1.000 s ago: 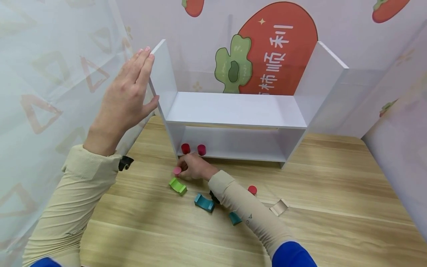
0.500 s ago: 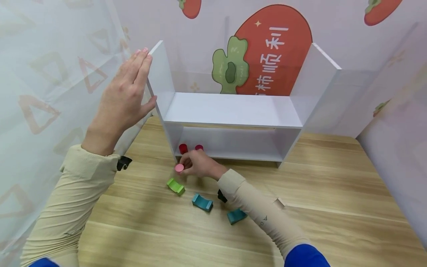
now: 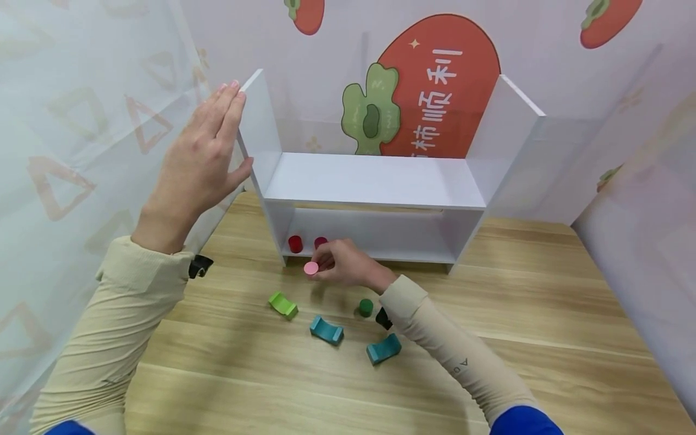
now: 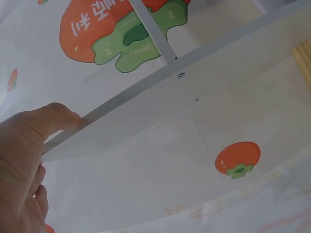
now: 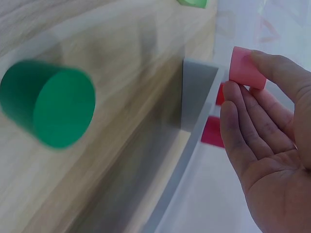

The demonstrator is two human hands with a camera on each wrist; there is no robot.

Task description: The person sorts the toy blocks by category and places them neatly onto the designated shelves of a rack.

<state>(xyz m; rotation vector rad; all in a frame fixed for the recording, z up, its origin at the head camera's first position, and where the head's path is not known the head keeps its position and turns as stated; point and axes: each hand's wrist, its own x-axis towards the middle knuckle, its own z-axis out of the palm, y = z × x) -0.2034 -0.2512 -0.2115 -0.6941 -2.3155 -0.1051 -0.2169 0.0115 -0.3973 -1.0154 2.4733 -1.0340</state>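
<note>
A wooden tabletop [image 3: 261,386] extends beneath the right-hand grip; a white shelf unit [image 3: 375,178] stands beyond it. The left hand [image 3: 196,154], fingers extended, rests against one side panel. The right hand [image 3: 348,264] forms a narrow pinch. Nearer the wearer than this grip: teal block [image 3: 327,331], second teal block [image 3: 383,350], light green block [image 3: 283,306]. Cylinders: pink cylinder [image 3: 311,268] between thumb and fingertips; red cylinder [image 3: 295,244] and magenta cylinder [image 3: 321,241] just beyond; green cylinder [image 3: 366,308] nearer the wearer.
</note>
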